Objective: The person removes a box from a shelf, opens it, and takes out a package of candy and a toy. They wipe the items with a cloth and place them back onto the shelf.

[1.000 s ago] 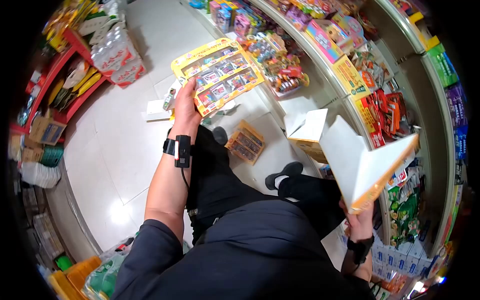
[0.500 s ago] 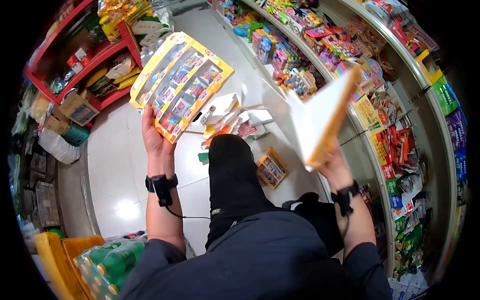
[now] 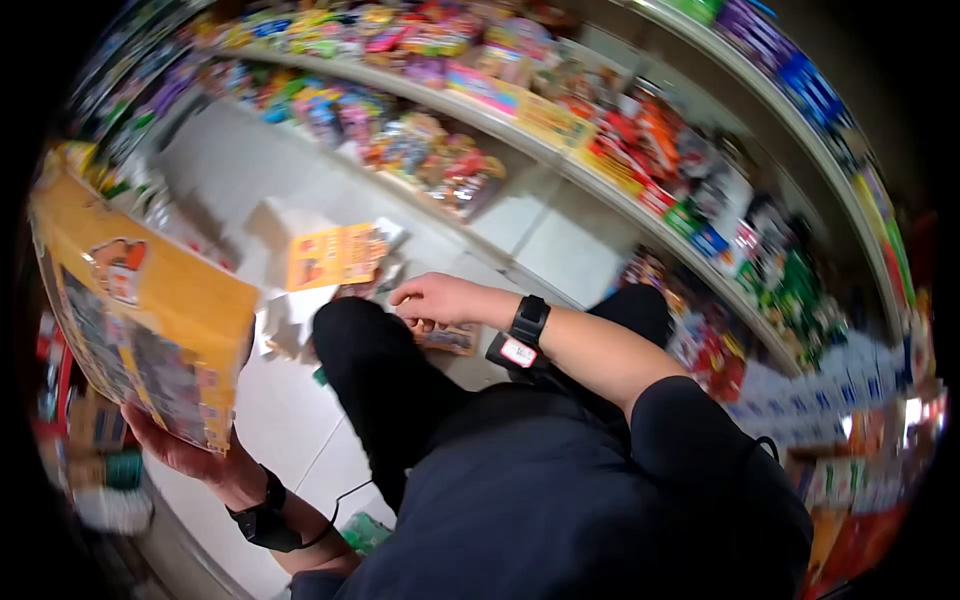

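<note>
yellow card formed the box [image 3: 150,290] that the left hand [image 3: 185,450] gripped at its lower edge; a broad, gentle hold suited it best (thin card probably creased easily). it stood tilted above those fingers, well apart from the loosely curled, seemingly empty right hand [image 3: 435,302].

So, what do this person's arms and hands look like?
The left hand and right hand are ungloved. Both wrists wear black strapped-on devices; the right device has a white label with red markings. A thin dark cable trails from the left one. The sleeves are short and dark.
</note>
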A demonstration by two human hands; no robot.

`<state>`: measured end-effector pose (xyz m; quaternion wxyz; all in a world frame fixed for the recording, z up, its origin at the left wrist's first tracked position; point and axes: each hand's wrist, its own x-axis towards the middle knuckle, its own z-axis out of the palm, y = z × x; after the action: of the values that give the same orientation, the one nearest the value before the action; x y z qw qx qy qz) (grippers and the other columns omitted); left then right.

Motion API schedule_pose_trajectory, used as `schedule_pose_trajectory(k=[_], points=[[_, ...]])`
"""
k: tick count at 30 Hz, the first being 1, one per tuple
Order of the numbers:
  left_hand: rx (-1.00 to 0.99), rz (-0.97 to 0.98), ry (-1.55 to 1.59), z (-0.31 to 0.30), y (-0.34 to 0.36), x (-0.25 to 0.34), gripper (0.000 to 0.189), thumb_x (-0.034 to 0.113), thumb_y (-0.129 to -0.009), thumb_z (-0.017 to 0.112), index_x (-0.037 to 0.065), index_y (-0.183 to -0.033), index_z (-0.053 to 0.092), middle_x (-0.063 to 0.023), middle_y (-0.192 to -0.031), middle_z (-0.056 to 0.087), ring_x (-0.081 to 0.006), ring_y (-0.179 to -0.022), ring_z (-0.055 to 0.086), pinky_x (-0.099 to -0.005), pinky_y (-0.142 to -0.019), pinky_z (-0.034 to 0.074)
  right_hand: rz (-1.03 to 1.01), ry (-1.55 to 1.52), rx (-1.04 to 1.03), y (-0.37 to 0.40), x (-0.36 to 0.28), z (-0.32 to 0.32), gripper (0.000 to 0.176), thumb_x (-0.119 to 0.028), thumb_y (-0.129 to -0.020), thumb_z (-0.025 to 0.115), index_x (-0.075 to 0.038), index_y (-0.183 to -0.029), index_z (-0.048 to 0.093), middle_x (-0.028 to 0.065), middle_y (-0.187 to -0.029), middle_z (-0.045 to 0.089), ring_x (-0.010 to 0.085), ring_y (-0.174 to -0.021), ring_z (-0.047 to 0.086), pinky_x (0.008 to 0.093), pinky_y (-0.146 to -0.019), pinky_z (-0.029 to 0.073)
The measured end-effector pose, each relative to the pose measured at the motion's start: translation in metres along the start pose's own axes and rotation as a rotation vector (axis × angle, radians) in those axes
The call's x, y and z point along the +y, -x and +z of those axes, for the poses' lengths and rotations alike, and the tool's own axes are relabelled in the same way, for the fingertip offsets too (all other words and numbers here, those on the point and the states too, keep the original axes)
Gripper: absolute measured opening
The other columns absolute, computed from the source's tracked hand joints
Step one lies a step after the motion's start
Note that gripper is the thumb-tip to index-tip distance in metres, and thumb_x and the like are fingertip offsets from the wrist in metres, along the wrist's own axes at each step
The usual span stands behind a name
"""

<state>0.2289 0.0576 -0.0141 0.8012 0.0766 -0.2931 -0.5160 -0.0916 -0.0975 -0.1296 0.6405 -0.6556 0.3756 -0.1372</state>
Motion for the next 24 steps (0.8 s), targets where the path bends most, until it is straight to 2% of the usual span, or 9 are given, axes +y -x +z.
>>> schedule_pose_trajectory(k=[2,8,11,14,15,17,19,21,24], points=[[0.277,-0.012,-0.262,0.014,-0.008,-0.035,0.055,0.033,-0.096,0.054,0.005,-0.142,0.042,-0.0167,-0.137,0.052,-0.0318,-0.123,0.054,-0.0518,-0.103,0.046,0.141,0.024,0.034,0.045,0.021,-0.033,0.035,-0.029,-0.093,0.055,-0.004,-0.117,0.062,0.0026,-0.090,0.065,0.0102,-0.071,0.059,0.0264,-0.061,0.050],[-0.085,-0.633,-0.528,0.005,-0.038,-0.173,0.042,0.026,-0.095,0.060,0.001,-0.128,0.051,-0.0094,-0.114,0.065,-0.0155,-0.100,0.064,-0.0331,-0.088,0.053,0.470,0.113,0.393,0.158,0.119,-0.103,0.044,-0.029,-0.089,0.058,-0.004,-0.126,0.059,0.0041,-0.092,0.065,0.0127,-0.075,0.060,0.0273,-0.058,0.050],[-0.242,-0.805,-0.710,0.003,-0.043,-0.238,0.036,0.024,-0.095,0.061,0.002,-0.123,0.055,-0.0040,-0.106,0.065,-0.0099,-0.092,0.063,-0.0278,-0.082,0.053,0.459,0.465,0.501,0.194,0.182,-0.126,0.044,-0.030,-0.085,0.061,-0.006,-0.122,0.062,0.0121,-0.100,0.070,0.0265,-0.090,0.068,0.0358,-0.076,0.053],[-0.351,-0.930,-0.722,0.006,-0.051,-0.297,0.033,0.022,-0.095,0.061,0.002,-0.122,0.057,-0.0042,-0.107,0.066,-0.0096,-0.092,0.063,-0.0257,-0.083,0.051,0.496,0.717,0.491,0.216,0.209,-0.115,0.041,-0.029,-0.084,0.058,-0.005,-0.117,0.064,0.0165,-0.105,0.068,0.0326,-0.094,0.066,0.0417,-0.084,0.051],[-0.374,-0.964,-0.724,0.006,-0.055,-0.316,0.034,0.023,-0.095,0.061,0.002,-0.122,0.058,-0.0042,-0.107,0.066,-0.0098,-0.091,0.063,-0.0255,-0.082,0.051,0.564,0.662,0.453,0.217,0.213,-0.109,0.039,-0.030,-0.084,0.058,-0.006,-0.114,0.066,0.0161,-0.109,0.068,0.0353,-0.106,0.062,0.0435,-0.091,0.049],[-0.373,-1.110,-0.733,0.006,-0.063,-0.348,0.033,0.021,-0.094,0.063,-0.001,-0.119,0.059,-0.0059,-0.107,0.068,-0.0123,-0.090,0.065,-0.0286,-0.077,0.054,0.550,0.622,0.400,0.216,0.221,-0.101,0.039,-0.030,-0.085,0.057,-0.006,-0.114,0.066,0.0164,-0.111,0.068,0.0351,-0.105,0.062,0.0434,-0.091,0.049],[-0.314,-1.133,-0.567,0.002,-0.058,-0.384,0.034,0.022,-0.094,0.063,-0.001,-0.118,0.060,-0.0073,-0.104,0.069,-0.0147,-0.089,0.067,-0.0293,-0.078,0.057,0.407,0.275,0.457,0.211,0.232,-0.096,0.040,-0.032,-0.089,0.058,-0.004,-0.117,0.063,0.0151,-0.110,0.068,0.0280,-0.098,0.065,0.0374,-0.083,0.052],[-0.248,-1.226,-0.458,-0.023,-0.053,-0.417,0.033,0.020,-0.093,0.063,-0.002,-0.118,0.060,-0.0091,-0.104,0.069,-0.0164,-0.090,0.068,-0.0307,-0.079,0.058,0.427,-0.518,0.643,0.204,0.215,-0.092,0.042,-0.035,-0.094,0.056,-0.006,-0.124,0.058,0.0070,-0.108,0.066,0.0186,-0.088,0.065,0.0310,-0.075,0.051],[-0.118,-1.387,-0.335,-0.042,-0.046,-0.446,0.033,0.018,-0.094,0.063,-0.004,-0.118,0.060,-0.0114,-0.107,0.069,-0.0195,-0.092,0.070,-0.0338,-0.082,0.059,0.256,-0.718,0.905,0.198,0.199,-0.114,0.035,-0.031,-0.102,0.048,-0.007,-0.127,0.052,0.0030,-0.107,0.064,0.0126,-0.080,0.063,0.0260,-0.068,0.051]])
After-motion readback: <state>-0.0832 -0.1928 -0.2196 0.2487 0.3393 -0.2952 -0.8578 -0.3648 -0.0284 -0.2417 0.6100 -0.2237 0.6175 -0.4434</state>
